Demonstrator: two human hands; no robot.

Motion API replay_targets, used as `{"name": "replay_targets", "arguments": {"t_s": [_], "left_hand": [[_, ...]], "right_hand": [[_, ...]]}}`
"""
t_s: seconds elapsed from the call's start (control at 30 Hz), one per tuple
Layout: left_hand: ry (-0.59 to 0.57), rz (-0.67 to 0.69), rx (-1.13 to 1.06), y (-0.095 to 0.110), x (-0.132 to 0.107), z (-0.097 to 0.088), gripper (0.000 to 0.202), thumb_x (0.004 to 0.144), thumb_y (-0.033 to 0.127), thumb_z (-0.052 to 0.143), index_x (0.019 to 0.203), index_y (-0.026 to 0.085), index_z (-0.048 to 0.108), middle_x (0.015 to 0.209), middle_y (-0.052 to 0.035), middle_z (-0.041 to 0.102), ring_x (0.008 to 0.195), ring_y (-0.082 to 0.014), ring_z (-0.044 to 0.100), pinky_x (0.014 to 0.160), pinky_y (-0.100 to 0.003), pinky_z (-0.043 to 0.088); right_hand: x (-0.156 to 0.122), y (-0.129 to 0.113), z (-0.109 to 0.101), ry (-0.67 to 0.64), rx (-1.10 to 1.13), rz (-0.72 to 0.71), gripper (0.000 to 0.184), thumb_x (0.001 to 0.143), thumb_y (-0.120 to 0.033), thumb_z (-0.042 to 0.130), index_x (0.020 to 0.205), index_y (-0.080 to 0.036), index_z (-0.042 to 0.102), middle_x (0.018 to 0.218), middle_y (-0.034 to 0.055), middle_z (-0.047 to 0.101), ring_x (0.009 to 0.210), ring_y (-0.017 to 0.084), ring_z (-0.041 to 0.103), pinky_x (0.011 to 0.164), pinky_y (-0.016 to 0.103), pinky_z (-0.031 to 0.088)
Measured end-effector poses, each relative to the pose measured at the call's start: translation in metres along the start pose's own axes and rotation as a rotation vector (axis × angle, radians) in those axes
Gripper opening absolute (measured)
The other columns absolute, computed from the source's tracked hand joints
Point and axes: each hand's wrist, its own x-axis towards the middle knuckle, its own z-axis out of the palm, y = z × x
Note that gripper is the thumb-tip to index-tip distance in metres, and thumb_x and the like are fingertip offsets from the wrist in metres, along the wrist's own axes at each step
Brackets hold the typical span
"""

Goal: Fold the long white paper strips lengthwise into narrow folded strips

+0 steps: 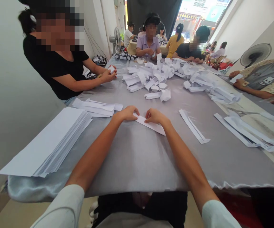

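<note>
A narrow folded white paper strip [152, 125] lies on the grey tablecloth [137, 158] in front of me. My left hand [128, 113] presses its far end with curled fingers. My right hand [154, 116] pinches the strip just beside it, fingers bent down onto the paper. Both hands are close together, almost touching.
A stack of white sheets [48, 142] lies at my left. Folded strips [194, 126] and more strips [246, 134] lie at the right, another bundle [96, 107] at the left. A heap of folded paper pieces [165, 79] fills the table's middle. Several people sit around, folding paper.
</note>
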Motion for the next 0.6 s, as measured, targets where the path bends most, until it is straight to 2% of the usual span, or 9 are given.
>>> {"name": "replay_targets", "arguments": {"t_s": [0.07,0.17,0.23,0.33,0.43,0.6], "left_hand": [[0.050,-0.007,-0.027,-0.004,0.002,0.000,0.024,0.072,0.016,0.078,0.094,0.022,0.084,0.110,-0.0108,0.073,0.109,-0.0299,0.067,0.100,-0.034,0.050],[0.121,-0.037,-0.075,-0.008,0.005,0.003,0.017,0.066,0.012,0.081,0.081,0.021,0.082,0.101,-0.0101,0.073,0.104,-0.0295,0.067,0.096,-0.035,0.050],[0.122,-0.059,-0.111,-0.008,0.005,0.006,0.016,0.063,0.009,0.081,0.073,0.021,0.078,0.090,-0.0082,0.072,0.093,-0.0272,0.068,0.089,-0.033,0.050],[0.073,-0.076,-0.163,-0.006,0.004,0.009,0.016,0.065,0.006,0.078,0.069,0.020,0.074,0.073,-0.0044,0.069,0.073,-0.0219,0.065,0.075,-0.031,0.048],[0.055,-0.081,-0.197,-0.004,0.002,0.012,0.017,0.066,0.014,0.084,0.072,0.021,0.070,0.071,-0.0029,0.069,0.066,-0.0198,0.062,0.067,-0.030,0.045],[0.052,-0.086,-0.138,-0.002,0.000,0.016,0.035,0.061,0.035,0.094,0.076,0.021,0.065,0.079,-0.0028,0.071,0.075,-0.0203,0.063,0.066,-0.029,0.042]], "right_hand": [[0.000,-0.002,0.002,-0.013,-0.019,-0.004,0.028,0.058,-0.012,0.095,0.066,-0.022,0.070,0.064,0.0005,0.067,0.058,0.015,0.054,0.056,0.028,0.037],[-0.001,-0.006,0.005,-0.015,-0.041,-0.020,0.030,0.060,-0.009,0.093,0.076,-0.023,0.071,0.067,-0.0011,0.066,0.062,0.015,0.056,0.058,0.027,0.038],[-0.002,-0.011,0.008,-0.025,-0.049,-0.033,0.029,0.064,-0.011,0.092,0.080,-0.023,0.071,0.069,-0.0012,0.067,0.065,0.016,0.057,0.060,0.027,0.039],[-0.005,-0.018,0.012,-0.070,-0.056,-0.035,0.024,0.072,-0.021,0.093,0.074,-0.023,0.069,0.070,0.0008,0.067,0.065,0.017,0.059,0.062,0.028,0.040],[-0.008,-0.022,0.016,-0.099,-0.070,-0.026,0.026,0.076,-0.029,0.092,0.072,-0.022,0.067,0.071,0.0017,0.068,0.065,0.017,0.059,0.062,0.028,0.039],[-0.010,-0.022,0.019,-0.118,-0.149,0.058,0.028,0.086,-0.045,0.083,0.082,-0.021,0.068,0.082,0.0031,0.072,0.072,0.016,0.061,0.062,0.027,0.038]]}}
